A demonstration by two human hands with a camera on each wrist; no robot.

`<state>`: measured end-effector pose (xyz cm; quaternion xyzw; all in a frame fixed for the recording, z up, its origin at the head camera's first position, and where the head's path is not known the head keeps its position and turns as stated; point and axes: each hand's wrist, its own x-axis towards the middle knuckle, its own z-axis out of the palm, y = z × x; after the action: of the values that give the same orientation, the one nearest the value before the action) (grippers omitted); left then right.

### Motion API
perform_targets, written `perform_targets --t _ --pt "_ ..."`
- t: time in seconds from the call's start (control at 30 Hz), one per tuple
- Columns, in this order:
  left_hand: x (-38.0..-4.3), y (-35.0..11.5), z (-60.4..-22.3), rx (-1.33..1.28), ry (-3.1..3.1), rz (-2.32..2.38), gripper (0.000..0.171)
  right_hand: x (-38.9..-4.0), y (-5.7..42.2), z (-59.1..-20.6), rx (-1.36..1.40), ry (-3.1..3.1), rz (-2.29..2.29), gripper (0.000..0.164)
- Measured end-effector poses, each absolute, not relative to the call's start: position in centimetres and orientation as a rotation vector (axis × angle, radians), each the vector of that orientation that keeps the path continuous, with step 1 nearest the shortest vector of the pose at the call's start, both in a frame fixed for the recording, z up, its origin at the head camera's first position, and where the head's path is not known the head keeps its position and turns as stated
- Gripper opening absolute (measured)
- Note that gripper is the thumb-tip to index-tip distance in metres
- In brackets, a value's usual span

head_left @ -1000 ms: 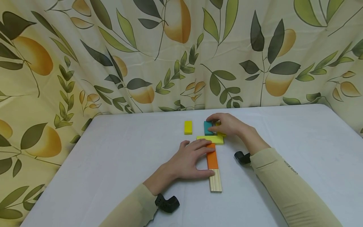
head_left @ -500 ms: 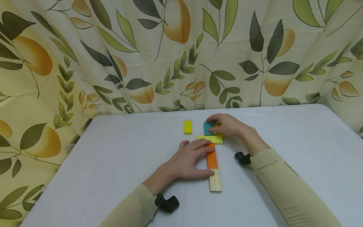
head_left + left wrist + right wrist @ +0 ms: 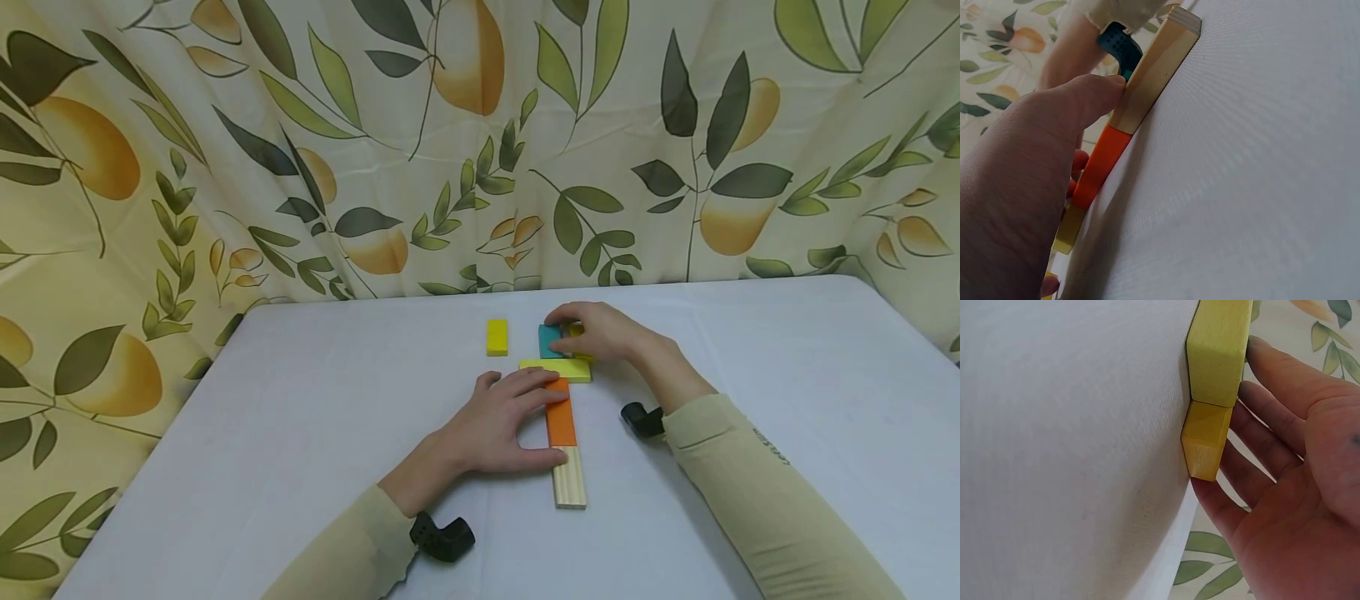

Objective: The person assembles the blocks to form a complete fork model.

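Note:
A row of wooden blocks lies flat on the white-covered table. A plain wood block (image 3: 570, 483) is nearest, then an orange block (image 3: 561, 421), with a lime-yellow block (image 3: 573, 371) crosswise at its far end. My left hand (image 3: 495, 425) rests over the row from the left, fingers spread, thumb on the plain block, fingertips on the orange and lime-yellow ones. Beyond the crosswise block, my right hand (image 3: 603, 331) holds a teal block (image 3: 549, 340) between thumb and index finger. A yellow block (image 3: 1207, 434) beside the teal one is partly hidden under that hand.
A separate yellow block (image 3: 497, 337) lies to the left of the teal block. Black wrist cameras (image 3: 442, 537) sit at both cuffs. A fruit-patterned curtain (image 3: 480, 150) hangs behind the table's far edge.
The teal block has slid slightly nearer, to the crosswise block, with my right hand. The yellow block under that hand has shifted slightly left. My left hand has stayed still.

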<state>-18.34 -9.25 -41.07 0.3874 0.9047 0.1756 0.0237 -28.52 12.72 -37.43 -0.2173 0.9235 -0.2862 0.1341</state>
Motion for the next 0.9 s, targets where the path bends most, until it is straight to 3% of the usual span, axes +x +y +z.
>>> perform_targets --t 0.9 --pt "-18.45 -9.31 -41.30 1.226 2.811 0.547 0.068 -28.46 12.82 -37.46 -0.637 2.667 -0.829 0.046"
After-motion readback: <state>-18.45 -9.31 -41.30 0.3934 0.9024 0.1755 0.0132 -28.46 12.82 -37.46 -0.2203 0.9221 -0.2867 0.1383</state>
